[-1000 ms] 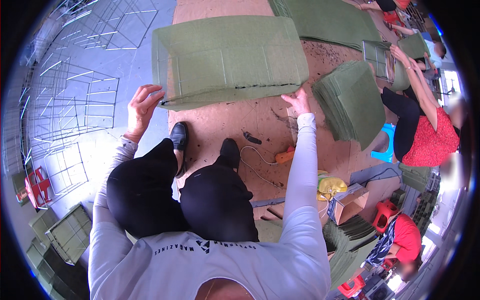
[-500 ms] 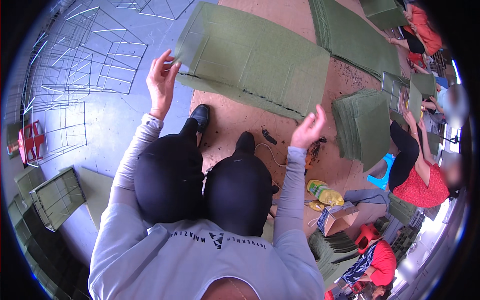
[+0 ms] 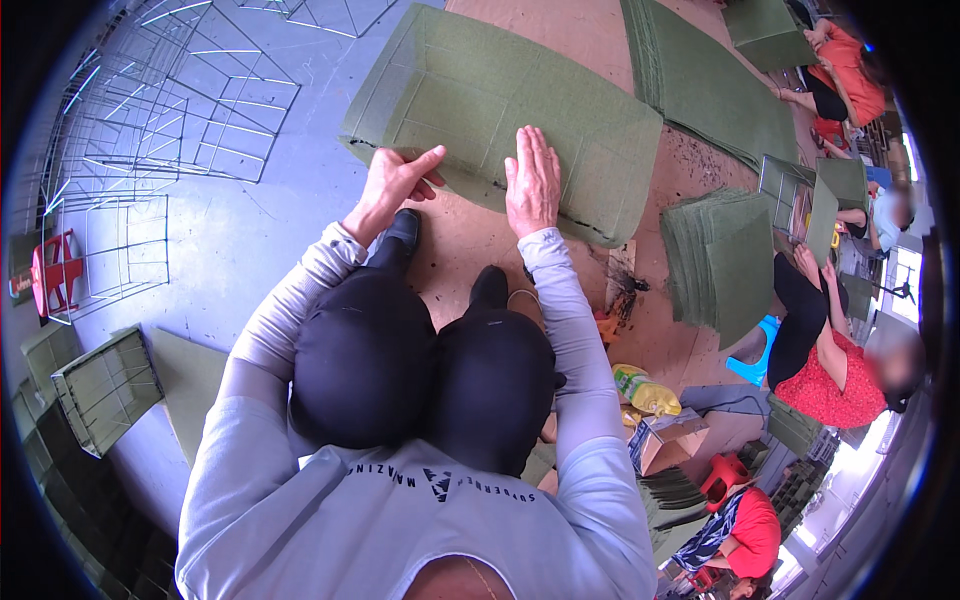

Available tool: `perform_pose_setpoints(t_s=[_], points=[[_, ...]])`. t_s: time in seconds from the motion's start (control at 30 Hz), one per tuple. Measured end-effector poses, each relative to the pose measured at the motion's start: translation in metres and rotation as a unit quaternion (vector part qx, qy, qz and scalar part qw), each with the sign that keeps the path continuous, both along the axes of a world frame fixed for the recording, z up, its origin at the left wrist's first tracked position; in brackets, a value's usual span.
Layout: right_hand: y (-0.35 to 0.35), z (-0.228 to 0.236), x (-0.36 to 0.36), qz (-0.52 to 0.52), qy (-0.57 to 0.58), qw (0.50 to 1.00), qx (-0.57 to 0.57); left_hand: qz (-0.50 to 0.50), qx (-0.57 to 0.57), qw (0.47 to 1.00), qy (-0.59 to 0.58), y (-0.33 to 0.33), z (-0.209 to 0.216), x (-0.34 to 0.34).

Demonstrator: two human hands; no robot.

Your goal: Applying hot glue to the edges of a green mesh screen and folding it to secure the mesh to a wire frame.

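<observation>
In front of my knees lies a green felt sheet [image 3: 480, 75], draped over a wire frame whose bars show faintly through it. Dark smears mark the sheet's near edge. My left hand [image 3: 396, 185] is at this edge, left of the middle, thumb stretched out and the other fingers curled round the felt. Part of its grip is hidden. Flat on the felt, just to the right, rests my right hand [image 3: 533, 185], its fingers straight and holding nothing.
Bare wire frames [image 3: 215, 120] stand on the left. Stacks of green felt [image 3: 715, 255] lie to the right, near a person in red [image 3: 835, 380] by a blue stool [image 3: 755, 352]. A yellow bottle [image 3: 645, 390] and a cardboard box [image 3: 672, 440] sit by my right arm.
My left hand has left the sheet's left corner and moved right along the near edge. My right hand has come inward from the right corner and now lies on the felt.
</observation>
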State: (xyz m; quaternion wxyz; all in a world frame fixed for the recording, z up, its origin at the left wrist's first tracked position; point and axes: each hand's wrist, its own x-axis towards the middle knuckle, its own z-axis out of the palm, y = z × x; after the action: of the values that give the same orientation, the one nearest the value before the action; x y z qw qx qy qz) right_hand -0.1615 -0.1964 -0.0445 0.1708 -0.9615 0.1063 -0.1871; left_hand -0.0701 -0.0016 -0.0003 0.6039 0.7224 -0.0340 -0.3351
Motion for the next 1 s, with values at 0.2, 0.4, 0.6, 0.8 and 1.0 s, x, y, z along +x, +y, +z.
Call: perform_pose_setpoints(t_s=[0.2, 0.4, 0.6, 0.8, 1.0], points=[[0.0, -0.007, 0.006, -0.05, -0.048, 0.992, 0.103, -0.04, 0.032, 0.998, -0.04, -0.003, -0.021, -0.003], [0.0, -0.007, 0.005, -0.086, -0.003, 0.996, 0.003, -0.07, 0.091, 0.988, -0.099, 0.006, -0.015, -0.01], [0.002, -0.007, 0.011, -0.076, 0.008, 0.997, -0.006, -0.046, -0.013, 0.999, -0.012, -0.003, -0.039, -0.013], [-0.001, -0.011, 0.008, -0.075, 0.009, 0.997, -0.015, -0.06, -0.013, 0.998, 0.026, -0.022, -0.034, -0.018], [0.0, -0.011, 0.006, -0.083, 0.004, 0.996, -0.028, -0.137, 0.106, 0.981, -0.085, -0.008, -0.05, -0.017]])
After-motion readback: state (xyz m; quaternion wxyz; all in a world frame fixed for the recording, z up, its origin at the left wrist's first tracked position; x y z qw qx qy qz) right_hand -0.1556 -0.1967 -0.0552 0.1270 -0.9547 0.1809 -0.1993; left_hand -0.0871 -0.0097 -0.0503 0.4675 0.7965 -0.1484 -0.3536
